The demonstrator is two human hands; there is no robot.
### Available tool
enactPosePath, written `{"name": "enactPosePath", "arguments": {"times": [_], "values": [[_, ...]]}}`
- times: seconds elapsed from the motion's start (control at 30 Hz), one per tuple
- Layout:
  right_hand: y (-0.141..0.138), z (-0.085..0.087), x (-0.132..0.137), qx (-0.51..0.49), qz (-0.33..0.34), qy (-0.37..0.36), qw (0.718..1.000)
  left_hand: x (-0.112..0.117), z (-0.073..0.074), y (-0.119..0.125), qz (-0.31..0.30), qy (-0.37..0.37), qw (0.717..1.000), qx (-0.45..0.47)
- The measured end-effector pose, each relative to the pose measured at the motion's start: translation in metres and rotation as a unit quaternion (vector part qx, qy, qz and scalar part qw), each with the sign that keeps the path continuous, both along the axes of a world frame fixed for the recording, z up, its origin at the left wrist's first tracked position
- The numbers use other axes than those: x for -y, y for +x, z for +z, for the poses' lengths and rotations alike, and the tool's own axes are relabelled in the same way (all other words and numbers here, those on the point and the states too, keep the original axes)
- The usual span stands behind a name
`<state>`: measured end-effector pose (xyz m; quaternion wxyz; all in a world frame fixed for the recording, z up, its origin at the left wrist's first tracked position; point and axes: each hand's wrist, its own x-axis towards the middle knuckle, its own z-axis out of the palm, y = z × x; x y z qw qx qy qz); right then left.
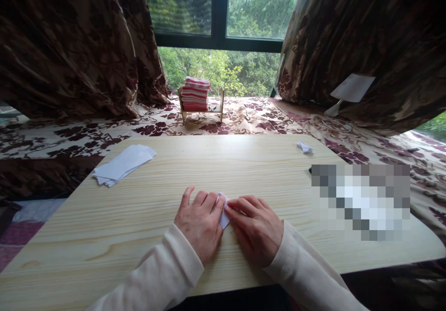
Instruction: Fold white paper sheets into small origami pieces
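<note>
Two dark flowered curtains (66,46) fill the upper left and right, beyond the far side of a pale wood-grain desk (139,222). Past the desk's far edge lies a ledge spread with cream and maroon floral cloth (251,115), with a window (219,13) above it, green leaves outside. Toward the desk's right side, a pixelated patch (362,199) hides whatever is there. A person's left hand (202,220) and right hand (256,222), both in cream sleeves, rest near the middle of the desk's near side. Toward the desk's far left corner is a loose stack of white paper strips (123,162). Beyond the far edge, left of its middle, a small wooden rack (222,102) holds folded red-and-white striped cloths (195,95); beyond the far right corner stands a white lamp (353,88). A small folded white paper (224,219) lies on the desk between the hands: the left forefinger presses along it, the right fingertips bunch at its edge; whether either grip pinches it, I cannot tell. Smallest, a folded paper piece (304,147) sits by the desk's far right corner.
</note>
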<state>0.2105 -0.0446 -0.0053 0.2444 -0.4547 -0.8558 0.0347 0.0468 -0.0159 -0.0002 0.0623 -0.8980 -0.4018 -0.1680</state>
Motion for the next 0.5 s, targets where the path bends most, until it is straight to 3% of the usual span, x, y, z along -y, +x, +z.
{"name": "enactPosePath", "arguments": {"times": [0.5], "values": [[-0.003,-0.001,0.003,0.021,-0.02,0.012,1.0,-0.012,0.009,0.01,0.034,-0.004,0.999,-0.031]]}}
